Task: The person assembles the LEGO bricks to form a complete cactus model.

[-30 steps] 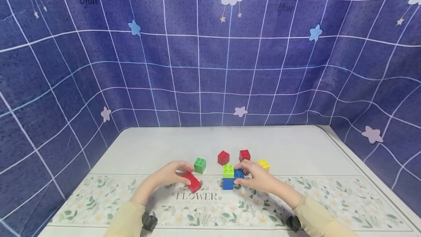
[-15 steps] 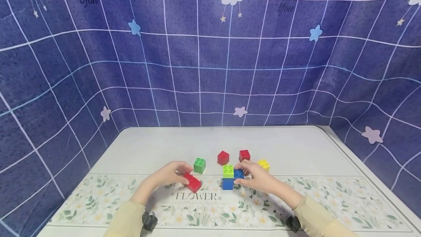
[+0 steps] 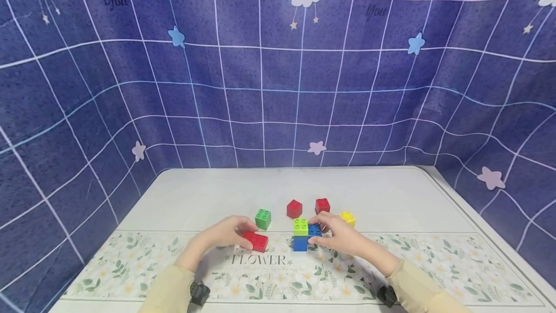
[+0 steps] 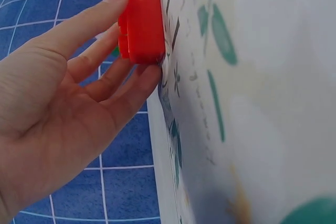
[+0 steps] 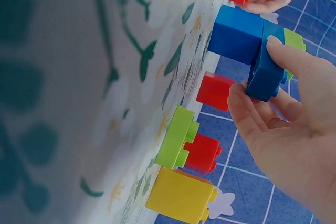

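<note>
A long red toy brick (image 3: 259,242) lies on the table, and my left hand (image 3: 226,232) holds its left end; in the left wrist view the thumb presses the studded side while the fingers curl at the end. Right of it stands a small stack: a blue brick (image 5: 236,34) at the bottom, another blue brick (image 5: 265,69) jutting off to the right above it, and a lime green brick (image 3: 300,226) on top. With thumb and fingers, my right hand (image 3: 340,233) pinches the overhanging end of that upper blue brick.
Behind the hands sit a green brick (image 3: 263,219), two red bricks (image 3: 294,209) and a yellow brick (image 3: 347,217). Another lime green brick (image 5: 176,139) lies beside the yellow one, hidden in the head view by the right hand. A grid-patterned curtain (image 3: 278,72) encloses the table.
The long red brick has turned from slanted to lying nearly left to right, and my left hand has shifted slightly with it. My right hand and the stack hold their place.
</note>
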The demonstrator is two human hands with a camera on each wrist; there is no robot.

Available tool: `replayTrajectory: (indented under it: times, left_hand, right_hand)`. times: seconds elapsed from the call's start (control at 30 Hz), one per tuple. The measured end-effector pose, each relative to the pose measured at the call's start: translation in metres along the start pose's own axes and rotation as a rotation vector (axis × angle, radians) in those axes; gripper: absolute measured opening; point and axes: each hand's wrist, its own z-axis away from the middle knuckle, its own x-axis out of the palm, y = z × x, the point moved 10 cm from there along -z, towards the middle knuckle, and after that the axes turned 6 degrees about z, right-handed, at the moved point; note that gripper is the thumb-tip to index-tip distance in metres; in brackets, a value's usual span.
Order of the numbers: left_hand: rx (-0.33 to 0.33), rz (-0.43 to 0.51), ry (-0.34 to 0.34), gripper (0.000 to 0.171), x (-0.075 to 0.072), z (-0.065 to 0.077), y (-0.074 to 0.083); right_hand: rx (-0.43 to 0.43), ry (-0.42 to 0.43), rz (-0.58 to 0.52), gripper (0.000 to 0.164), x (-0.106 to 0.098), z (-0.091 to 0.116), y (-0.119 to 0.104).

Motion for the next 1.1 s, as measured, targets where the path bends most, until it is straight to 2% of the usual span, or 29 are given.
replayTrajectory:
  times: [0.13,0.33,0.53,0.63,0.8,1.1]
  left_hand:
    - [-0.008,-0.013,-0.004,0.041,0.002,0.0,0.0]
    - [-0.026,-0.021,0.034,0.037,0.001,-0.001,-0.003]
    - [-0.002,-0.035,0.071,0.033,-0.001,-0.003,0.0]
    - [0.02,-0.046,0.08,0.033,-0.001,-0.003,0.005]
    - [0.021,-0.03,0.096,0.034,-0.002,-0.003,0.014]
    - [0.079,-0.007,0.119,0.031,-0.003,-0.005,0.039]
  right_hand:
    - [-0.008,0.003,-0.001,0.042,-0.001,0.001,-0.002]
    - [0.0,-0.005,-0.001,0.042,-0.001,0.001,-0.002]
    - [0.006,-0.004,-0.009,0.044,-0.001,0.0,-0.001]
    - [0.007,-0.006,-0.017,0.044,-0.001,0.001,-0.001]
    - [0.006,-0.009,-0.022,0.044,0.0,0.001,-0.001]
    - [-0.008,0.001,-0.015,0.042,-0.001,0.0,-0.003]
